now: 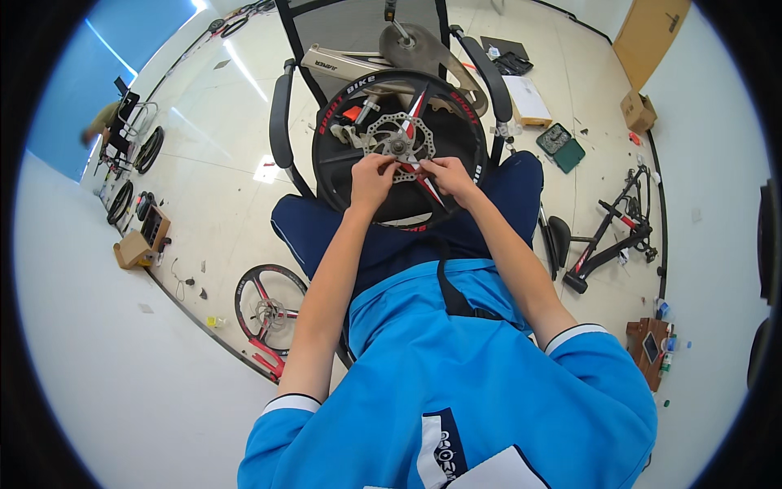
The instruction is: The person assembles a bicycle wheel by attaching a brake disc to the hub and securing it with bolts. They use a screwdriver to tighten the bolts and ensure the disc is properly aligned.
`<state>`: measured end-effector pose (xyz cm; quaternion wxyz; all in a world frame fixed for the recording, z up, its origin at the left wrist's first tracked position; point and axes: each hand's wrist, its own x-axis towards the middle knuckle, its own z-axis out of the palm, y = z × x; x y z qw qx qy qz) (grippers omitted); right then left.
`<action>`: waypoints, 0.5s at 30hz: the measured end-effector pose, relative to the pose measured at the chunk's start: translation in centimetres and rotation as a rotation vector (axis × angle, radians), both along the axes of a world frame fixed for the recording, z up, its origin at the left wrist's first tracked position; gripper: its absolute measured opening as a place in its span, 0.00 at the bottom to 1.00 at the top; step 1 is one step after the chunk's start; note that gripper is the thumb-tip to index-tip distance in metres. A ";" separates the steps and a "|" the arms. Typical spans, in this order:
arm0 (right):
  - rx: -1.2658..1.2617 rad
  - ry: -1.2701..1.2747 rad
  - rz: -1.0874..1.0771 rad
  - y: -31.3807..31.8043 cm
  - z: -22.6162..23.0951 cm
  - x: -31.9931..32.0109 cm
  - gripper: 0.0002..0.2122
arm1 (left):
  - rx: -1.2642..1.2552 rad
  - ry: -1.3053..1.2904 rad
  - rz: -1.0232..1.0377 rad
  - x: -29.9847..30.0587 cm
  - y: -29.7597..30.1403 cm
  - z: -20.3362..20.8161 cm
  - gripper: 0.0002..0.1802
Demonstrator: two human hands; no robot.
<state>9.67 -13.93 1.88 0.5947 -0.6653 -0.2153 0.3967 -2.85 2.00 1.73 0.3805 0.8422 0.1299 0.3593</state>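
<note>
A black bicycle wheel [340,181] with red and white spokes lies flat in front of me, over a chair seat and against my thighs. A silver, perforated brake disc [380,128] sits around its hub. My left hand [372,181] is closed in a pinch at the disc's near-left side, close to the hub. On the other side of the hub, my right hand [450,178] pinches with thumb and forefinger, also over the disc. Anything between the fingertips is too small to make out. Metal parts with a red piece [353,112] lie within the wheel's far-left opening.
The black office chair's armrests [281,122] flank the wheel. Large metal parts [414,45] lie behind it. A second wheel [244,301] is on the floor at left, a bike frame [611,232] at right. Cardboard boxes [639,112] stand by the walls. A person [102,122] is at far left.
</note>
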 end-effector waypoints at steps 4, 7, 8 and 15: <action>-0.060 -0.018 -0.011 -1.3 -1.2 -0.1 0.12 | 0.070 0.009 -0.018 1.3 1.0 -0.6 0.09; -0.087 -0.197 0.017 -2.1 -2.2 0.1 0.12 | 0.041 0.035 -0.002 1.8 1.0 -1.0 0.10; -0.035 -0.295 0.036 -2.2 -3.2 0.4 0.12 | 0.052 0.038 -0.012 2.1 1.2 -1.0 0.10; -0.071 -0.238 0.029 -1.8 -0.7 0.0 0.10 | 0.077 0.096 -0.019 2.2 1.3 -0.8 0.09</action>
